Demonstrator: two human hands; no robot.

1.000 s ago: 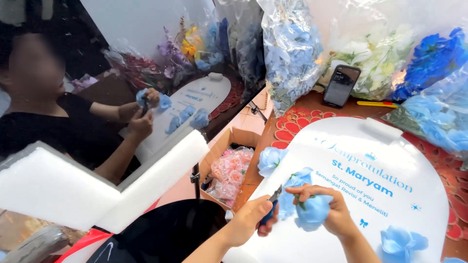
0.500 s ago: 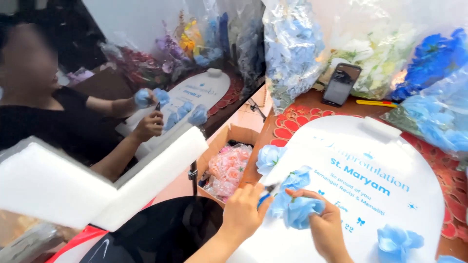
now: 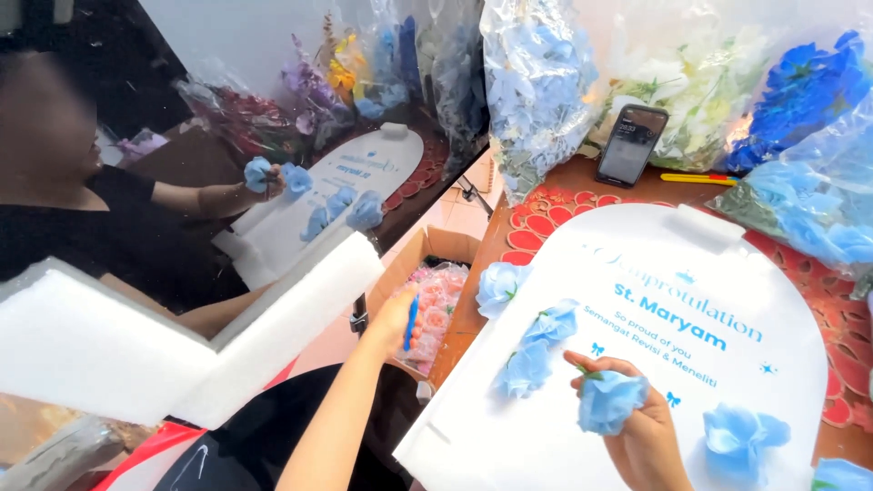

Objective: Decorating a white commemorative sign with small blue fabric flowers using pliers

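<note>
My right hand (image 3: 641, 427) holds a light blue fabric rose (image 3: 607, 400) just above the lower middle of a white arch-shaped board (image 3: 664, 273) with blue lettering. My left hand (image 3: 396, 318) is off the board's left edge, over a cardboard box (image 3: 423, 250), and grips a thin blue tool (image 3: 411, 320). Three light blue roses lie on the board: one at its left edge (image 3: 500, 284), and two (image 3: 555, 320) (image 3: 525, 368) close together beside my right hand. Another blue flower (image 3: 741, 436) lies at the lower right.
A person in black sits at the left, a hand (image 3: 264, 177) holding blue flowers over a second white board (image 3: 364, 164). White foam sheets (image 3: 136, 336) lie between us. Bagged artificial flowers (image 3: 536, 82) line the back. A phone (image 3: 630, 144) leans there. The box holds pink flowers (image 3: 436, 300).
My left hand has drawn away from the board to the left with the blue tool. My right hand has moved down and right with the rose. Another rose now lies on the board.
</note>
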